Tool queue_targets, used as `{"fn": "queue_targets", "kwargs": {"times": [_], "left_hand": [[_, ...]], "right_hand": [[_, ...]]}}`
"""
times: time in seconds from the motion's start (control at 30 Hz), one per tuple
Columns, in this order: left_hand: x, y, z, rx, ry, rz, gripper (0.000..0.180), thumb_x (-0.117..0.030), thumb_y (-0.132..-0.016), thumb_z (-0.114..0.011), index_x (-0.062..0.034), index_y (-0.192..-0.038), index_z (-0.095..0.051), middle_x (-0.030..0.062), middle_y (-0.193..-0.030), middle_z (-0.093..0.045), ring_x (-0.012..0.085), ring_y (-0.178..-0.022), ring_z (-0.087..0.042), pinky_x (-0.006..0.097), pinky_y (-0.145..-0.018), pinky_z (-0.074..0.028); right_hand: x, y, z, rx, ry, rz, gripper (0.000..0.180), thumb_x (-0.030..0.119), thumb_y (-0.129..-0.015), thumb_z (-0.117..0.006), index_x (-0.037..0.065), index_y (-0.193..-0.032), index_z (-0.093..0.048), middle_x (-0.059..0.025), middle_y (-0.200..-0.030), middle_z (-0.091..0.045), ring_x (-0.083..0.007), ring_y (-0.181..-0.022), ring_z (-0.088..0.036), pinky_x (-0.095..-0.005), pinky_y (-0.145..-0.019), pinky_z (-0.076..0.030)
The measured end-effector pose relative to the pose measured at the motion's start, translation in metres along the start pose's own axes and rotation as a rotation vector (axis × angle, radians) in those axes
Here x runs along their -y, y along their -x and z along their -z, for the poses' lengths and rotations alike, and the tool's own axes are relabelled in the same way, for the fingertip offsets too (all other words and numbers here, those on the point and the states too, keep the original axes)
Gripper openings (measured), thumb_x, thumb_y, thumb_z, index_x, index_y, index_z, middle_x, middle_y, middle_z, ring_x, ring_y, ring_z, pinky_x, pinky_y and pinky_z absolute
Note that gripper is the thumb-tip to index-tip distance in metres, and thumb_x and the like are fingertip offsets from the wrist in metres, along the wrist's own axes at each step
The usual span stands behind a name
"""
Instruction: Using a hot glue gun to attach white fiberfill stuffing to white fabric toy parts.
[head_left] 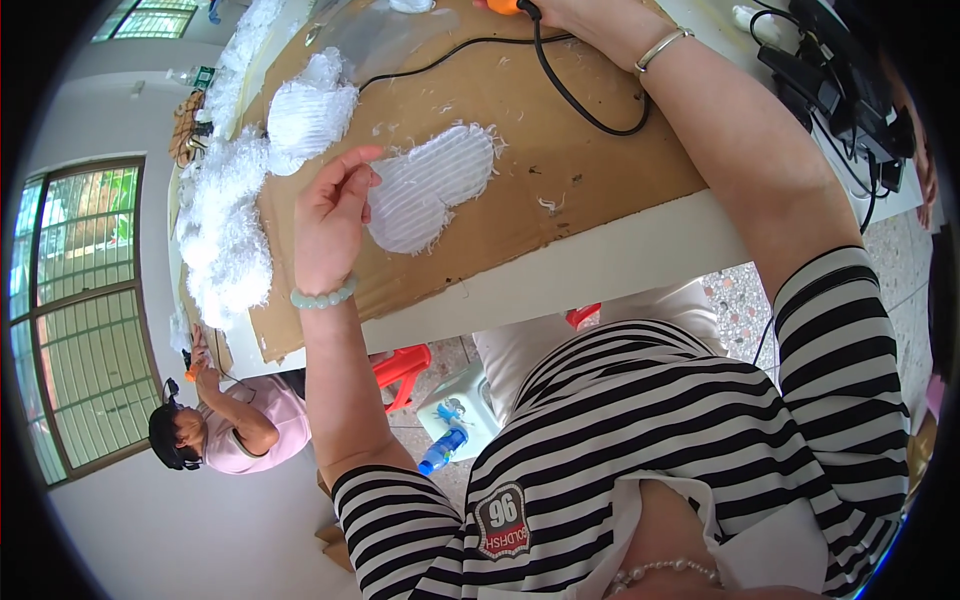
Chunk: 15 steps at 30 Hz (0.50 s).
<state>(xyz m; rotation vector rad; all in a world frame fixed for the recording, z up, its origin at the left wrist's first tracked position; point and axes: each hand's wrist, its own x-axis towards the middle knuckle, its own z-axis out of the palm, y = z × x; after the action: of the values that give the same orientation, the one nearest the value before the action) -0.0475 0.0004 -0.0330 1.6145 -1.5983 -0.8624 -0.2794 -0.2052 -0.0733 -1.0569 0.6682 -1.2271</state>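
Lying flat on the brown cardboard sheet (560,150) is the white ribbed fluffy fabric piece (432,185), roughly heart-shaped with frayed threads around its edge, and it sits near the middle of that sheet. Left hand (330,225) is right at its left edge, fingers (355,165) loosely spread and curled, fingertips touching or just over the fabric's rim; the grip is wide, not closed on anything. A pale green bead bracelet (323,297) rings that wrist.

Up at the top edge, the right hand (560,12) is mostly cut off by the frame, closed around an orange tool (503,7) with a black cord (570,95) looping back across the cardboard. How tightly it grips, I cannot tell beyond that. A silver bangle (662,46) shows on that wrist.

Further left, a second white ribbed fluffy piece (310,115) rests on the cardboard, well apart from the first, and beyond it a heap of white fluffy scraps (225,235) runs along the cardboard's left side. The cardboard covers a white bench (600,265). Black cables and a power strip (835,85) sit at the bench's right end.

Below the bench, a red plastic stool (405,370) stands on the floor, and another person in a pink top (245,425) works at lower left beside a barred window (75,310).
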Motion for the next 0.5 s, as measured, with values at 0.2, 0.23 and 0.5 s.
{"fn": "queue_targets", "kwargs": {"times": [0.2, 0.23, 0.5], "left_hand": [[0.013, 0.002, 0.001, -0.071, -0.102, -0.001, 0.021, -0.002, -0.086, -0.058, -0.001, -0.105, -0.063, -0.0001, -0.079, -0.059, 0.0053, -0.062, -0.049, 0.02, -0.056, -0.042], [0.014, 0.002, 0.001, -0.075, -0.103, 0.0, 0.021, -0.002, -0.086, -0.058, -0.001, -0.105, -0.063, -0.0001, -0.079, -0.059, 0.0053, -0.062, -0.049, 0.02, -0.056, -0.042], [0.013, 0.005, -0.001, -0.224, -0.117, -0.028, 0.017, 0.0, -0.086, -0.056, 0.0014, -0.102, -0.063, 0.003, -0.083, -0.063, 0.0095, -0.069, -0.061, 0.022, -0.062, -0.049]], "right_hand": [[0.001, 0.005, -0.004, -0.016, 0.04, 0.019, 0.012, 0.006, -0.082, -0.055, 0.002, -0.094, -0.057, -0.0058, -0.066, -0.055, -0.0162, -0.052, -0.053, -0.0278, -0.046, -0.043], [0.001, 0.005, -0.004, -0.012, 0.038, 0.019, 0.012, 0.006, -0.082, -0.055, 0.002, -0.094, -0.057, -0.0058, -0.066, -0.055, -0.0162, -0.052, -0.053, -0.0278, -0.046, -0.043], [0.006, 0.008, 0.004, 0.157, -0.152, 0.004, 0.012, 0.007, -0.083, -0.055, 0.002, -0.093, -0.055, -0.0057, -0.065, -0.054, -0.016, -0.052, -0.053, -0.0276, -0.046, -0.043]]}}
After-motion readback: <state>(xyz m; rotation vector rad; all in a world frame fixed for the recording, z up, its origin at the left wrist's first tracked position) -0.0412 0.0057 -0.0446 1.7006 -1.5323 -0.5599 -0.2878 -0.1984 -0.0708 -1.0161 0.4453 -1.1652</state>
